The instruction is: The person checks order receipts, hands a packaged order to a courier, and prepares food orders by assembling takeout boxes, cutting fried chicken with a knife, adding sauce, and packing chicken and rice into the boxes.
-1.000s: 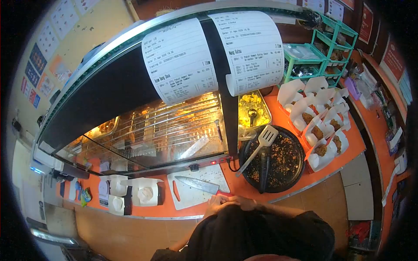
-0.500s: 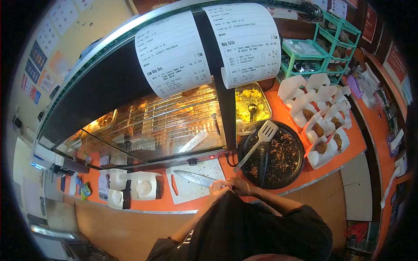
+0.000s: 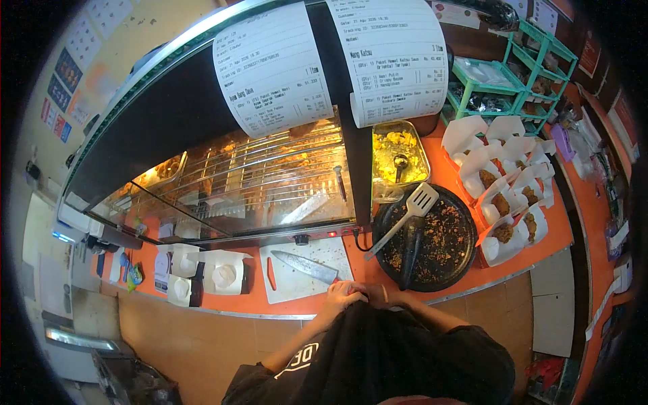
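My left hand [image 3: 344, 295] is closed in front of the black shirt [image 3: 378, 344], at the counter's front edge. My right hand [image 3: 381, 295] is beside it, touching or nearly touching; the shirt hides its fingers. Whatever the left fingers hold is hidden. Just beyond the left hand, a knife [image 3: 304, 266] lies on a white cutting board [image 3: 287, 290], its blade pointing left. A bit of its red handle shows near the fingers. To the right, a metal spatula [image 3: 405, 217] and a dark-handled tool [image 3: 410, 260] rest on a round black pan [image 3: 442, 273] scattered with brown crumbs.
A lit glass warmer [image 3: 250, 175] stands behind the board, two receipts [image 3: 273, 74] hanging over it. Yellow food fills a metal tray [image 3: 405, 152]. Open boxes [image 3: 503, 233] with fried pieces crowd the right; several white boxes [image 3: 226, 273] stand left. Green racks [image 3: 486, 81] rise behind.
The view has shifted, so the counter sits slightly higher and further right. Both hands have drawn back toward the shirt, uncovering more of the knife near its handle. The knife stays on the board.
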Motion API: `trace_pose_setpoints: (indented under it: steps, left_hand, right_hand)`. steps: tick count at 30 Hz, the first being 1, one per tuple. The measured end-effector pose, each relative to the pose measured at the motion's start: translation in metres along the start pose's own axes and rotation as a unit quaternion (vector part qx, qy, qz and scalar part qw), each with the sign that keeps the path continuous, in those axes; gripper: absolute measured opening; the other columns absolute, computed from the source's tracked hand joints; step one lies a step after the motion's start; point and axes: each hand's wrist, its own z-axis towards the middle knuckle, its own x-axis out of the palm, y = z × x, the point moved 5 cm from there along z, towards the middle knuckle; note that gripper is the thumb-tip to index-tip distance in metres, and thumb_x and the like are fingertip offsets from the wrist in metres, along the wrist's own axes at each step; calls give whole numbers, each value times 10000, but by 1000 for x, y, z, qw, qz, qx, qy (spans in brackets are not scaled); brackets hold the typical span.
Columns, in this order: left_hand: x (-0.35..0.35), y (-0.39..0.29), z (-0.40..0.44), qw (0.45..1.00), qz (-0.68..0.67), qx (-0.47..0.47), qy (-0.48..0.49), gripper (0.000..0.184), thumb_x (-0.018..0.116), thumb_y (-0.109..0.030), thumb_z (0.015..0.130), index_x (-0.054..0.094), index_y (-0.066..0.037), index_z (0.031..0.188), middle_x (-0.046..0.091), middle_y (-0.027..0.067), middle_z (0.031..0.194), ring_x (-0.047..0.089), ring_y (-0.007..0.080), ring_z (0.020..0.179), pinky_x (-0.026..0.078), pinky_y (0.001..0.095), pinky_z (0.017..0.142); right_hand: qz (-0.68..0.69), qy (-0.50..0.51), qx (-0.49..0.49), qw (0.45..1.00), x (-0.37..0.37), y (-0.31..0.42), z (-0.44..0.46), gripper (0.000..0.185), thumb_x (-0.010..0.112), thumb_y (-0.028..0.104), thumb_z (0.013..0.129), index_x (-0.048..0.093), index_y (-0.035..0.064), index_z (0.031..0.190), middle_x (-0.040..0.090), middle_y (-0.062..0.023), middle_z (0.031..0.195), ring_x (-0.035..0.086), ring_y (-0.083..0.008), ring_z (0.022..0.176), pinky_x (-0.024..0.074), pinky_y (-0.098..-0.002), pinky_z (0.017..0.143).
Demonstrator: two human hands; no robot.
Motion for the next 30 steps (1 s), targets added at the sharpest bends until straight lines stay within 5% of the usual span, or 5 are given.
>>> trace_pose_setpoints:
  steps: [3, 11, 15, 22, 30]
  left_hand:
    - [1, 1, -2, 997, 28, -70, -4, 209, 548, -180, 726, 588, -184, 931, 495, 16, 1074, 440, 229, 1030, 301, 399, 860]
    - [-39, 13, -11, 983, 42, -145, -101, 142, 664, -150, 671, 607, -114, 796, 572, 22, 867, 530, 231, 823, 369, 365, 736]
    - [-67, 3, 15, 963, -37, -171, -204, 88, 627, -129, 729, 579, -59, 708, 568, 70, 696, 544, 247, 715, 388, 339, 634]
    - [-125, -1, 116, 854, 187, -55, -482, 242, 604, -232, 748, 530, -57, 896, 482, 85, 786, 467, 242, 728, 299, 364, 652]
    - [-134, 6, 140, 817, 325, -3, -476, 181, 620, -260, 709, 549, -134, 818, 473, -12, 690, 451, 157, 651, 262, 326, 625]
  right_hand:
    - [84, 53, 62, 993, -19, -10, -22, 409, 609, 110, 750, 478, 53, 1134, 550, -132, 1004, 540, -232, 935, 430, -322, 773]
    - [-12, -263, 174, 949, -112, -18, -48, 174, 613, 170, 775, 589, 4, 729, 571, -50, 613, 528, -85, 529, 414, -237, 455]
    - [28, -329, 59, 942, -97, -5, -24, 199, 641, 161, 745, 562, 5, 651, 520, -13, 510, 473, -65, 472, 380, -226, 438]
    - [-70, -239, 76, 966, -76, -35, 1, 239, 597, 266, 765, 639, 68, 893, 608, -118, 705, 598, -225, 618, 458, -322, 574]
    - [39, -245, 174, 953, -88, -51, -53, 178, 564, 125, 791, 612, -2, 906, 629, -90, 727, 596, -121, 627, 470, -261, 570]
